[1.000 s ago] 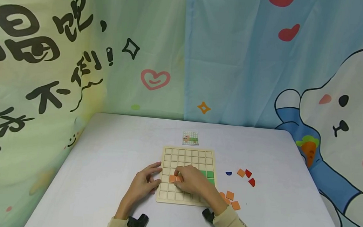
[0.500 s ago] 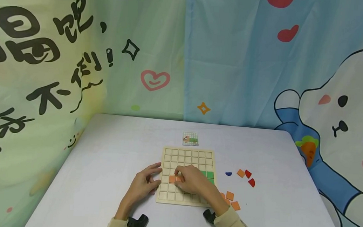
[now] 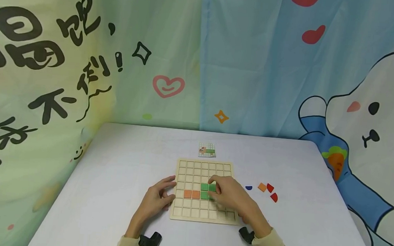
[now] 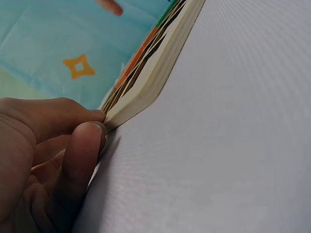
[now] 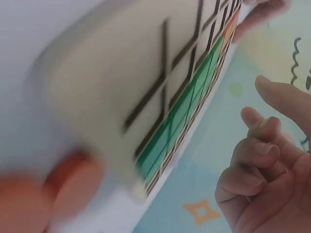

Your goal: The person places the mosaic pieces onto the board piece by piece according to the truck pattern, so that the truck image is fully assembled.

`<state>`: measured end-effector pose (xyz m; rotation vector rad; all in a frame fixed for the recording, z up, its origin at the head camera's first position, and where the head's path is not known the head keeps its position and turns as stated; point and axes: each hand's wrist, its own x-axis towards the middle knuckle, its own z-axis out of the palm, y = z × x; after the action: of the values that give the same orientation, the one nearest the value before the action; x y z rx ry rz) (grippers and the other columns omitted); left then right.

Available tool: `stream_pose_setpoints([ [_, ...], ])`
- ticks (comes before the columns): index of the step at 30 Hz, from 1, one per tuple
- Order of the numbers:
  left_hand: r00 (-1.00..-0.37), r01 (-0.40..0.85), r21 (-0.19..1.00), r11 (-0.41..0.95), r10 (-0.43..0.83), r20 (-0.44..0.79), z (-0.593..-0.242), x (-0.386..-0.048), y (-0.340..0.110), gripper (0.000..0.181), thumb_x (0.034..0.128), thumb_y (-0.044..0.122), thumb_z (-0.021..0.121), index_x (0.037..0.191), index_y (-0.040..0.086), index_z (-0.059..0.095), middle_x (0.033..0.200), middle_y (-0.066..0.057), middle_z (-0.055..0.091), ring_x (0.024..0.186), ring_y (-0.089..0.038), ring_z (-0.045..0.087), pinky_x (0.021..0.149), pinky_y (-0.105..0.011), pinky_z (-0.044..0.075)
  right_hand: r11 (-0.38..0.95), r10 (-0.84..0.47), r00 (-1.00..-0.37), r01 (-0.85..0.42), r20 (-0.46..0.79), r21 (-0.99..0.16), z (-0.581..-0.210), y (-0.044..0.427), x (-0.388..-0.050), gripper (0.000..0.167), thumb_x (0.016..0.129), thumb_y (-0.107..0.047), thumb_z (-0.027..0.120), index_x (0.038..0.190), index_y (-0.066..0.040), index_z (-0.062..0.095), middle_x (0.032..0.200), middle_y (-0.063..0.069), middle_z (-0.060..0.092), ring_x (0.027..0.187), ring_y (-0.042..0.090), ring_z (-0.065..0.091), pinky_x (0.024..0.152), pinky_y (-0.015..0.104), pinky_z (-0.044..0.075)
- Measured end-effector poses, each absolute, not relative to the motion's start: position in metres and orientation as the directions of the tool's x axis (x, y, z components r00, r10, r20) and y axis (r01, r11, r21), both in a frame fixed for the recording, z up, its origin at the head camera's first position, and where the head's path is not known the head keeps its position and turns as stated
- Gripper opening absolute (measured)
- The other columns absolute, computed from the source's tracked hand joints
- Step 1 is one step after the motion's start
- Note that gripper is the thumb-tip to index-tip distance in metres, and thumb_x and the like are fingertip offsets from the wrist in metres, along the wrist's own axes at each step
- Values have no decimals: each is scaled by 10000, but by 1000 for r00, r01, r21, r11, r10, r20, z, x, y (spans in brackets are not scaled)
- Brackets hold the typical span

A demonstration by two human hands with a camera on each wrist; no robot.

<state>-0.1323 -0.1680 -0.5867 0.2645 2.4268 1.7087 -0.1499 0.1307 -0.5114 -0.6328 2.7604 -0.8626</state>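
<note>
A wooden grid board (image 3: 187,212) lies flat on the table, with two orange square tiles (image 3: 191,194) side by side and several green tiles (image 3: 204,195) in its cells. My left hand (image 3: 157,196) rests at its left edge; the left wrist view shows fingertips (image 4: 97,115) touching the wooden side. Over the green tiles, my right hand (image 3: 228,193) hangs with thumb and index finger apart. Nothing shows between those fingers in the right wrist view, where the hand (image 5: 272,160) is above the board (image 5: 112,73). Part of the green area is hidden beneath it.
A small picture card (image 3: 207,150) lies behind the board. To the right are a blue half-round piece (image 3: 249,188), an orange square (image 3: 262,187) and two red pieces (image 3: 273,197). Blurred orange pieces (image 5: 75,182) lie near the board's corner in the right wrist view.
My right hand has let go of the orange tile and moved right, uncovering both orange tiles and some green ones. Its forearm now covers the nearer loose orange pieces. The left hand stays put.
</note>
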Motion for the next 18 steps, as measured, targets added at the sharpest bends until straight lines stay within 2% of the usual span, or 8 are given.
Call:
stream_pose_setpoints([
  [6,-972,52,941,334,235,-29,-587,-133,-168,475,931,0,760,1395,-16,659,1633,-138,509,539,-89,598,491,-189,487,771,-366,-928,-262,-67,-580,-507,166,-151,332,957,-209,787,1245,-59,716,635,-73,480,571,36,398,555,202,337],
  [12,-972,54,933,357,231,-32,-586,-133,-168,478,933,-2,757,1401,-5,659,1628,-120,519,535,-87,605,500,-181,475,813,-293,-955,-229,-36,-535,-513,206,-152,306,948,-180,784,1215,-49,715,647,-55,507,571,59,424,544,213,355],
  [18,-973,54,930,363,228,-33,-586,-132,-167,476,930,7,761,1397,1,664,1625,-124,523,534,-93,607,493,-189,480,864,-190,-979,-135,-67,-486,-520,242,-151,314,940,-179,785,1196,-15,708,669,-26,521,620,112,469,557,229,371],
])
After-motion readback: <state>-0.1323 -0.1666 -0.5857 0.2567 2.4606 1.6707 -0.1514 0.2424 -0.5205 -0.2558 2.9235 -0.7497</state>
